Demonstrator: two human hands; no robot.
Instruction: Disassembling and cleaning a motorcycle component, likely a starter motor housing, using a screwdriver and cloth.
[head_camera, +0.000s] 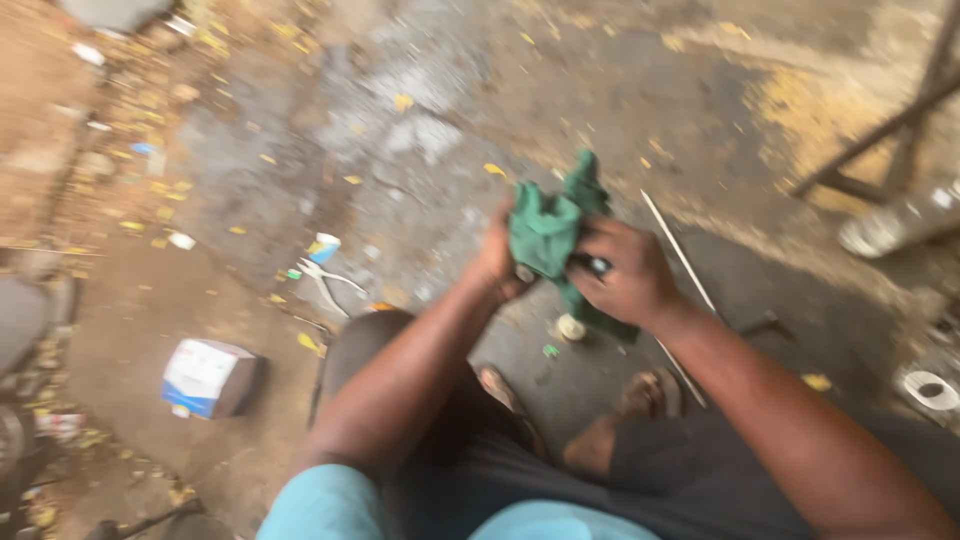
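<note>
A crumpled green rag (548, 232) is held up in front of me by both hands. My left hand (495, 255) grips its left side from behind. My right hand (622, 272) is closed over its lower right part, and a small dark round part (598, 266) shows between the fingers. My feet in sandals (655, 392) rest on the stained concrete ground (420, 150) below. The picture is blurred by motion.
A pair of pliers (328, 284) lies on the ground left of my hands. A small white and blue box (207, 377) sits at lower left. A thin metal rod (680, 260) lies to the right. Metal frame legs (880, 135) and a plastic bottle (900, 222) stand at right.
</note>
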